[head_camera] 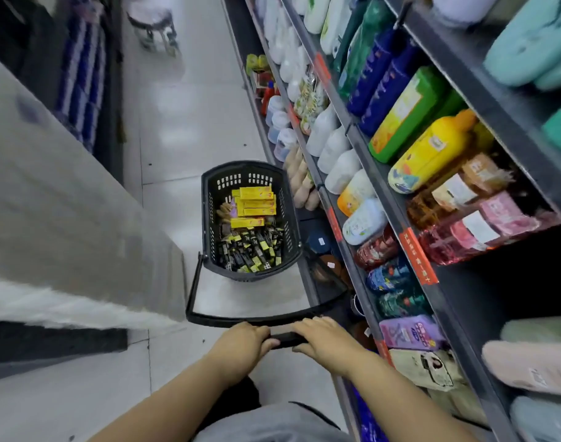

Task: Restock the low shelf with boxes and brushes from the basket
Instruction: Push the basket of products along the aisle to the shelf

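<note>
Black basket [206, 218] is set on the floor [183, 129], just beside the low shelf [309, 218], long axis running along the aisle, away from the person. Its long handle [282, 339] is swung back toward the person. The handle bar is gripped by the left hand [244, 341] and the right hand [327, 341] side by side, fingers curled round it. Yellow boxes [256, 202] are stacked at the far end, long axis crosswise. Brushes [253, 250] in black packs are piled at the near end, mostly lengthwise.
</note>
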